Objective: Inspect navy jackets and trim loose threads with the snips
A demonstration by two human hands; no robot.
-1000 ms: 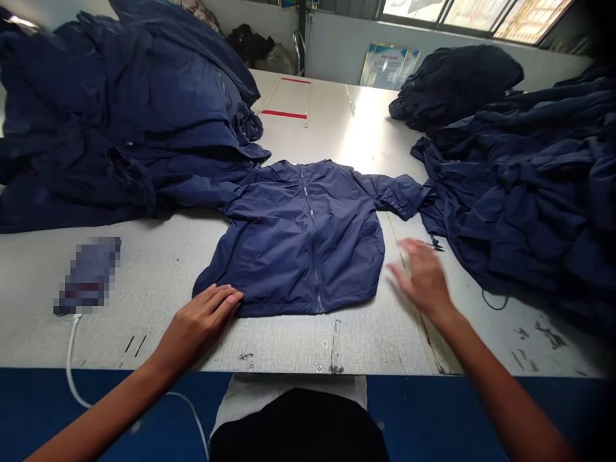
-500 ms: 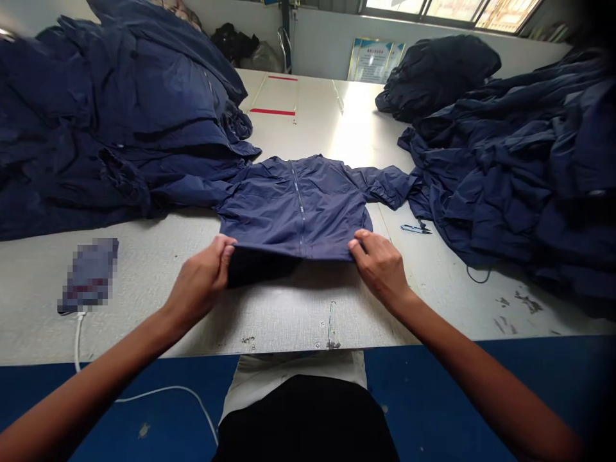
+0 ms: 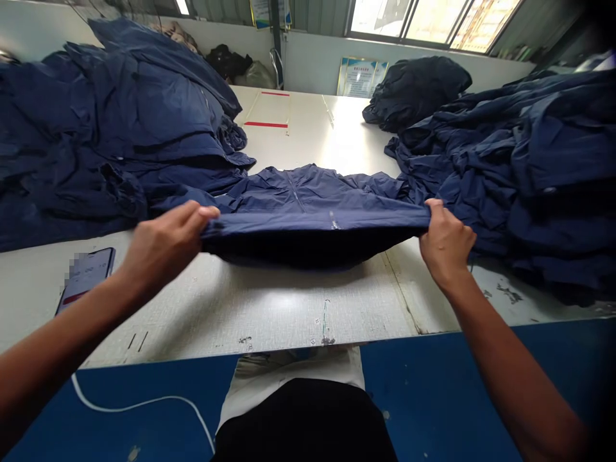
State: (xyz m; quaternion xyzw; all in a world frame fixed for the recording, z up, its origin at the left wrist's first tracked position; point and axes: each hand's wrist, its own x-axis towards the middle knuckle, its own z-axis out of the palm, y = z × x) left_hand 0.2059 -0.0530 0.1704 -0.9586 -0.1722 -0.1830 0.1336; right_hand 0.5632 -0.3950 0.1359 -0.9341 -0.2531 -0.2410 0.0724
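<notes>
A navy zip-front jacket (image 3: pixel 308 205) lies on the white work table (image 3: pixel 269 308), with its lower edge raised and pulled wide. My left hand (image 3: pixel 166 240) pinches the left end of that hem. At the far right end, my right hand (image 3: pixel 445 240) grips the hem close to the heap of jackets. The dark inside of the jacket shows in a shadowed gap below the stretched edge. Its sleeves are mostly hidden among the folds and the neighbouring heaps.
Large heaps of navy jackets (image 3: pixel 110 109) (image 3: pixel 524 173) crowd both sides of the table, and a black bundle (image 3: pixel 414 93) sits at the far right. A phone (image 3: pixel 85 279) lies near the front left, its white cable (image 3: pixel 139 401) hanging below the table edge.
My hands have moved apart, drawing the raised hem much wider and higher. The jacket's lower part has lifted further off the table. The head view has also shifted slightly.
</notes>
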